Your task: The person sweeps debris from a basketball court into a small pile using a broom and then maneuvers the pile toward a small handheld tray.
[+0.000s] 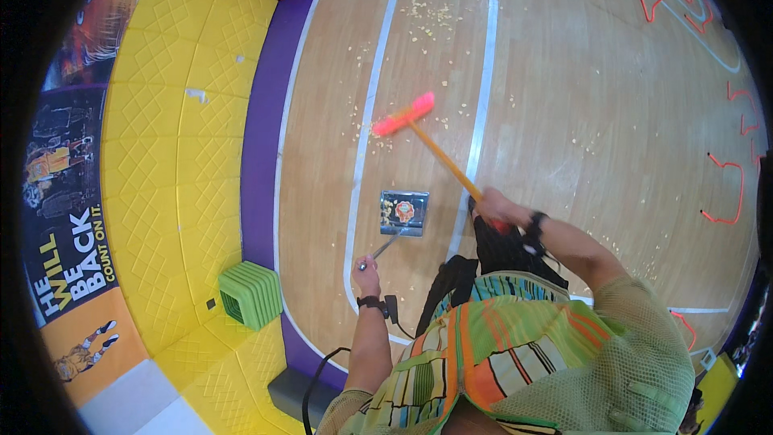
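My right hand [500, 208] grips the orange handle of a broom [445, 161]. Its pink bristle head [403, 115] rests on the wooden floor among scattered pale flakes [381, 142], ahead of the dustpan. In my left hand [366, 275] is the thin metal handle of a dustpan [416, 231], held near its top end. The shiny pan lies flat on the floor between the two white lines, with some flakes along its left side and a red-and-white sticker in its middle.
More flakes lie in a patch [430, 15] farther ahead and around the right side [583, 144]. A stack of green plastic stools [250, 295] stands by the yellow padded wall [181, 133] at left. Small red hurdles [734, 193] stand along the right. A dark block [302, 396] sits lower left.
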Demonstrator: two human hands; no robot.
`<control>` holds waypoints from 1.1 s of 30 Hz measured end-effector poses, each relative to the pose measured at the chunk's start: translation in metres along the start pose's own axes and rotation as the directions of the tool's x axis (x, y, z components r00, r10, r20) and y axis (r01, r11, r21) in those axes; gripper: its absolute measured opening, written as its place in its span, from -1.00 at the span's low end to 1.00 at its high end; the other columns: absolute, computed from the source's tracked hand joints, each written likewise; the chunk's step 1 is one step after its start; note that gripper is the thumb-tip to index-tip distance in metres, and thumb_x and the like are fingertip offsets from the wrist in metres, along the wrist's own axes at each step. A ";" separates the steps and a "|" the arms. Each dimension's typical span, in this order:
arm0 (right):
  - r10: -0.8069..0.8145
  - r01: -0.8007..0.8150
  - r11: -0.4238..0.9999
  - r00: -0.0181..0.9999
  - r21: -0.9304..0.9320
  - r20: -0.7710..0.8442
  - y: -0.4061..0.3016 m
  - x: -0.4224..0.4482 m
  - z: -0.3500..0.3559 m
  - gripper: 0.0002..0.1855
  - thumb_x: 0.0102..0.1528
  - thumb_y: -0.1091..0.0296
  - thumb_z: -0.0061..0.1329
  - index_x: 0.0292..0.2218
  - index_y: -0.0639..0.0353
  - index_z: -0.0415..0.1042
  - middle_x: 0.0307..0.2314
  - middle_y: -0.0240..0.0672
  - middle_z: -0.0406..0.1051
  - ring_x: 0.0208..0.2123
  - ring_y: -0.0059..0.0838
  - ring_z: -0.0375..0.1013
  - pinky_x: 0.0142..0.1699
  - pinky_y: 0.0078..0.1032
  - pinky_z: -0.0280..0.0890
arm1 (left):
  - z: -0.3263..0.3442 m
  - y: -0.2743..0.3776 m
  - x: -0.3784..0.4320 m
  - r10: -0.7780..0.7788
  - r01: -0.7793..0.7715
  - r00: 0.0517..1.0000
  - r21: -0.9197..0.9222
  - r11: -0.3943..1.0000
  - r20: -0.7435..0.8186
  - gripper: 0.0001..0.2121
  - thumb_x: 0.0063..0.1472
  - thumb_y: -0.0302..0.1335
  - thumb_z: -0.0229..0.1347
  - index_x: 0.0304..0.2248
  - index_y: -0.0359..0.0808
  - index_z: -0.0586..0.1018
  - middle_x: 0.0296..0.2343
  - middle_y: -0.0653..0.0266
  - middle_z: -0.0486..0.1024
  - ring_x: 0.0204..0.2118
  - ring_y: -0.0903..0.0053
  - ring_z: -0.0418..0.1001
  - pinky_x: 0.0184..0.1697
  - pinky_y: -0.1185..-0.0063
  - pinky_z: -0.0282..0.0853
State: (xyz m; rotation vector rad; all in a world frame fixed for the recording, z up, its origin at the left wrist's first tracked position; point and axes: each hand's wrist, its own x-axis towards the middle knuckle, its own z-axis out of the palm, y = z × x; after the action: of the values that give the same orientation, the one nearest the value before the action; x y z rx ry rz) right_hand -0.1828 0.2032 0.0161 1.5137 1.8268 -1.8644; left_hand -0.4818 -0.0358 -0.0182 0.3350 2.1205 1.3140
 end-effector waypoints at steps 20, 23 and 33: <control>0.105 0.053 0.941 0.893 0.333 -0.437 -0.069 0.030 -0.167 -0.83 -0.18 0.44 -0.25 -0.73 0.25 0.18 -0.88 -0.37 0.15 -0.84 -0.56 0.19 -0.76 -0.60 0.10 | 0.047 0.026 0.091 0.062 -0.082 0.984 0.113 0.990 0.167 -0.85 0.01 -0.48 -0.02 -0.65 -0.28 0.32 -0.75 0.51 0.16 -0.70 0.80 0.06 -0.66 0.76 -0.01; 0.070 -0.026 0.994 0.898 0.106 -0.435 -0.039 0.040 -0.143 -0.80 -0.21 0.36 -0.28 -0.69 0.29 0.29 -0.81 -0.27 0.27 -0.80 -0.41 0.25 -0.71 -0.48 0.12 | 0.076 0.020 0.094 0.042 -0.061 0.979 0.091 0.994 0.198 -0.86 0.00 -0.48 -0.01 -0.64 -0.30 0.34 -0.73 0.49 0.20 -0.67 0.78 0.10 -0.63 0.73 0.05; -0.106 0.142 0.788 0.990 0.599 -0.094 0.036 -0.081 -0.033 -0.84 -0.18 0.55 -0.17 -0.73 0.33 0.23 -0.85 -0.38 0.14 -0.88 -0.64 0.09 -0.80 -0.67 -0.04 | 0.085 -0.016 0.097 0.075 -0.104 0.984 0.174 0.979 0.162 -0.86 -0.07 -0.51 0.03 -0.66 -0.36 0.35 -0.74 0.42 0.22 -0.66 0.74 0.13 -0.60 0.69 0.11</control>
State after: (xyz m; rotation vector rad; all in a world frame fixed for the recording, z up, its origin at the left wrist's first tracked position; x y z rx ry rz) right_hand -0.1006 0.1781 0.0553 1.6477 1.4333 -2.6821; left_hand -0.5030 0.0668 -0.0941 0.5963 2.1187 1.1063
